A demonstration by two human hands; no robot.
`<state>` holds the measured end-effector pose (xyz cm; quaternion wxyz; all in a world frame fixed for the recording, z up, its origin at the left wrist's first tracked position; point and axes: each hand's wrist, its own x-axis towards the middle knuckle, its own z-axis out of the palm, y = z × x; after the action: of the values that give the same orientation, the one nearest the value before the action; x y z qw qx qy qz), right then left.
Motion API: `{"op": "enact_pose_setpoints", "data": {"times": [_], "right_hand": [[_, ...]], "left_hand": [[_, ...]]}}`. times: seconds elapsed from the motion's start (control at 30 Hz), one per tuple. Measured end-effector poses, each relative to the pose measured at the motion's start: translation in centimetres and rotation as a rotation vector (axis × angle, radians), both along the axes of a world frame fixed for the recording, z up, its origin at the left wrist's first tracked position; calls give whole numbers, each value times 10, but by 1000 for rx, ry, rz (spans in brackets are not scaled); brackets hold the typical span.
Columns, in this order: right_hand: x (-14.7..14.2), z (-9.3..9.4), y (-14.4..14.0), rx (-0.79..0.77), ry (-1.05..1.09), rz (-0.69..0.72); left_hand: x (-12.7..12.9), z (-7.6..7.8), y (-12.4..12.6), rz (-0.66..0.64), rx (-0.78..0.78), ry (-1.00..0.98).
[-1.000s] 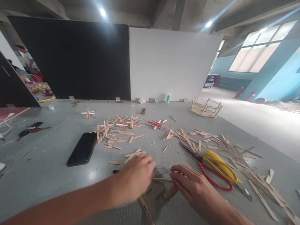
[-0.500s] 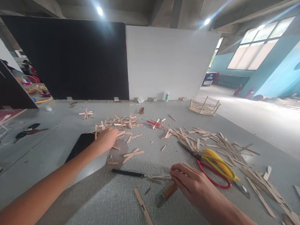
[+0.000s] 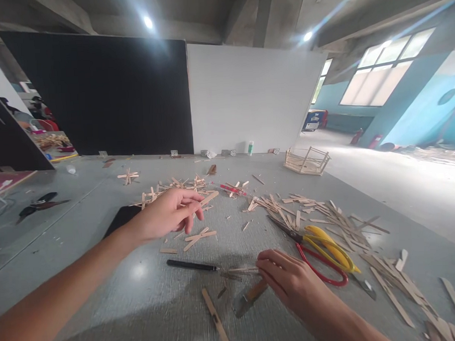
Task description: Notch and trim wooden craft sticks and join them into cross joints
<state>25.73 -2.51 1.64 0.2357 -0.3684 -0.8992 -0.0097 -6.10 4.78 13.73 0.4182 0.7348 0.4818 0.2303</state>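
Observation:
My left hand (image 3: 174, 210) is raised over the table with a wooden craft stick (image 3: 209, 198) pinched between thumb and fingers. Below it lie crossed craft sticks (image 3: 200, 235). My right hand (image 3: 283, 276) rests on the table, its fingers closed around the end of a thin wooden stick (image 3: 243, 270) that points left. Partly under those fingers is a blade tool with a brown wooden handle (image 3: 256, 290). A black pen-like tool (image 3: 192, 264) lies left of the thin stick. Nearer to me is a notched craft stick (image 3: 216, 319).
Red-and-yellow-handled scissors (image 3: 323, 252) lie right of my right hand, beside scattered craft sticks (image 3: 339, 221). A hexagonal stick frame (image 3: 307, 161) stands at the back right. A black flat object (image 3: 120, 220) is partly behind my left forearm. Black and white panels (image 3: 258, 96) border the far edge.
My left hand has moved right and toward me from the stick pile, now with a craft stick in its fingers. My right hand stays in place. The view has shifted slightly.

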Motion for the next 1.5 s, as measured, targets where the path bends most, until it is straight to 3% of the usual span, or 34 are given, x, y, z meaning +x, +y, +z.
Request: {"op": "enact_pose_setpoints", "data": {"times": [0.2, 0.33, 0.53, 0.83, 1.0, 1.17, 1.5], "right_hand": [[1, 1, 1, 4, -6, 1], [1, 2, 1, 9, -18, 6], [-1, 4, 0, 34, 2, 6], [1, 8, -6, 195, 153, -115], [2, 12, -17, 298, 242, -127], [-2, 19, -29, 355, 309, -119], [-1, 17, -13, 183, 184, -121]], "left_hand": [[17, 21, -39, -89, -36, -186], [22, 23, -56, -75, 16, -213], [22, 13, -69, -67, 32, -209], [30, 25, -75, -40, -99, -177], [33, 22, -70, -48, -194, -248], [35, 10, -68, -27, -184, -170], [41, -8, -63, -82, -134, 53]]}}
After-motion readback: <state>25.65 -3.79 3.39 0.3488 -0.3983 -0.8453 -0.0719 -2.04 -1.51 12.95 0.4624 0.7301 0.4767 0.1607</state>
